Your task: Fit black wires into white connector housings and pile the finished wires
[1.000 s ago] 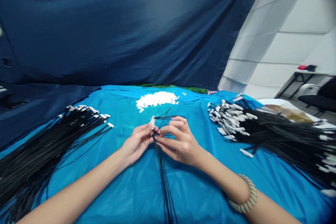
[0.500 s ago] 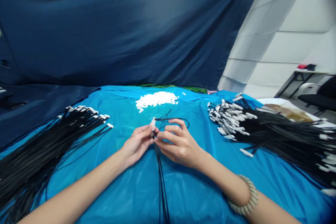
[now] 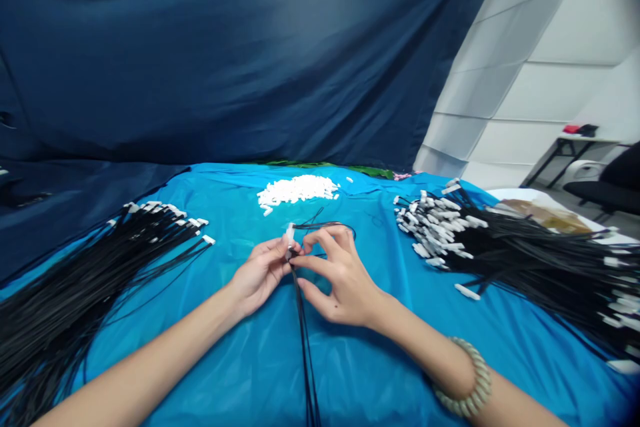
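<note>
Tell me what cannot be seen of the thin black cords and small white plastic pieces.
Head view:
Join at the white plastic piece: hidden by left hand and right hand.
Ends of hanging black cords: cut off by bottom edge.
Pieces in white heap: too small for detail.

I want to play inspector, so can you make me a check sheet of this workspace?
Surface: wrinkled shiny blue plastic sheet.
Job's things: white connector with thin black cables; heap of small white plastic pieces farther ahead.
Clutter: one loose white piece beside the right bundle.
Hands: left hand pinches the connector and cables; right hand curves close beside them.
Cables: two big white-tipped bundles, left bundle and right bundle; a few cables hang below the hands.
Surroundings: dark blue cloth, white panelled wall, black chair.
</note>
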Action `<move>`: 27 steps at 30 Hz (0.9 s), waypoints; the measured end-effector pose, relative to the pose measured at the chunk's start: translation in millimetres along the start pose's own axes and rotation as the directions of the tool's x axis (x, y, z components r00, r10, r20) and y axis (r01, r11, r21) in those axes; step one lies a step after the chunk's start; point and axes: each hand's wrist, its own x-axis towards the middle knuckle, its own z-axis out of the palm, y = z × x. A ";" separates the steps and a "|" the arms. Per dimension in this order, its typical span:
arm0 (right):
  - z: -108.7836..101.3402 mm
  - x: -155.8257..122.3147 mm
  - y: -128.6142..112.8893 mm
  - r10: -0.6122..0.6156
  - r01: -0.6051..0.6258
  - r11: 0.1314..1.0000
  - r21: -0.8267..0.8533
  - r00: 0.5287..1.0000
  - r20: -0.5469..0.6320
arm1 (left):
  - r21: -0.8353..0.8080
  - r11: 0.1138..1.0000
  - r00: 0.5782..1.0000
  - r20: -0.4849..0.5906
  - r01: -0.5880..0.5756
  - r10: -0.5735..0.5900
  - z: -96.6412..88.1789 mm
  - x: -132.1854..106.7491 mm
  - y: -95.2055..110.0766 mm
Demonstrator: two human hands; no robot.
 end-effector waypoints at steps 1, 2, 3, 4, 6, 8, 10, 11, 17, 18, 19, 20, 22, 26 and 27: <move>0.3 0.0 -1.1 0.020 -0.020 1.000 0.003 1.000 0.003 | -0.002 1.000 1.000 -0.006 -0.001 0.001 0.3 0.1 0.3; 0.5 -0.1 -2.1 0.040 -0.040 0.999 0.004 0.999 0.008 | -0.004 1.000 1.000 -0.013 -0.002 0.002 0.4 0.2 0.5; 0.7 -0.1 -2.9 0.060 -0.060 0.998 0.006 0.998 0.016 | -0.008 1.000 1.000 -0.020 -0.002 0.002 0.5 0.3 0.5; 0.9 0.0 -3.5 0.076 -0.076 0.997 0.011 0.997 0.023 | -0.011 1.000 1.000 -0.025 -0.001 0.000 0.5 0.4 0.5; 1.3 0.0 -4.3 0.095 -0.096 0.995 0.020 0.995 0.030 | -0.018 1.000 1.000 -0.029 0.003 -0.004 0.4 0.4 0.3; 1.5 0.0 -4.9 0.100 -0.101 0.995 0.024 0.995 0.028 | -0.022 1.000 1.000 -0.030 0.006 -0.007 0.2 0.3 0.0; 1.5 0.0 -5.6 0.101 -0.102 0.995 0.021 0.995 0.025 | -0.022 1.000 0.999 -0.033 0.007 -0.007 0.0 0.1 -0.2; 1.6 0.1 -6.0 0.102 -0.103 0.995 0.019 0.994 0.024 | -0.022 1.000 0.999 -0.035 0.006 -0.007 -0.1 0.1 -0.3; 4.0 -0.8 -8.3 0.130 -0.129 0.991 0.031 0.991 -0.032 | -0.006 1.000 1.000 -0.015 -0.005 0.005 -0.6 0.1 -0.6; 4.8 -1.2 -8.6 0.131 -0.129 0.991 0.034 0.990 -0.048 | 0.003 1.000 1.000 -0.005 -0.008 0.008 -0.7 0.0 -0.4; 5.5 -1.6 -8.8 0.129 -0.127 0.991 0.036 0.990 -0.060 | 0.013 1.000 1.000 0.002 -0.013 0.013 -0.7 -0.2 -0.2; 6.1 -1.9 -9.0 0.124 -0.122 0.992 0.038 0.990 -0.068 | 0.023 1.000 1.000 0.006 -0.015 0.015 -0.8 -0.4 0.0; 7.1 -2.4 -9.4 0.119 -0.117 0.992 0.041 0.990 -0.071 | 0.034 0.999 1.000 0.007 -0.021 0.021 -0.9 -1.0 0.4; 8.1 -2.6 -10.8 0.135 -0.133 0.990 0.035 0.989 -0.063 | 0.043 0.999 0.999 0.018 -0.031 0.031 -0.6 -2.3 0.5; 8.2 -2.6 -11.1 0.138 -0.137 0.990 0.025 0.989 -0.059 | 0.048 0.998 0.999 0.022 -0.036 0.035 -0.4 -2.6 0.4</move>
